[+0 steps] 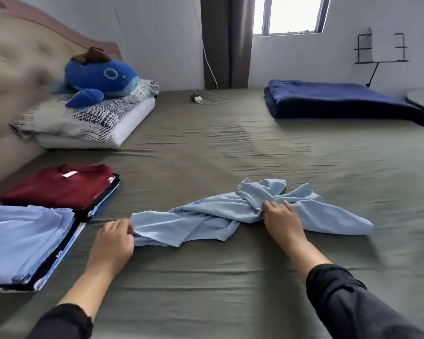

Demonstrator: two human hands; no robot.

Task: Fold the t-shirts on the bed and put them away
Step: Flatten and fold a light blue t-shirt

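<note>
A crumpled light blue t-shirt (pixel 230 214) lies twisted across the middle of the green bed sheet (pixel 230 277). My left hand (pixel 114 238) grips its hem at the shirt's left end. My right hand (pixel 280 217) holds the bunched cloth near the collar. To the left sit two piles of folded shirts: one with a dark red shirt (pixel 59 185) on top, and a nearer one topped by a light blue shirt (pixel 22 241).
A patterned pillow (pixel 88 123) with a blue whale plush (pixel 101 78) lies against the headboard at the far left. A folded dark blue blanket (pixel 340 99) sits at the far right. A charger with its cable (pixel 198 97) rests near the wall.
</note>
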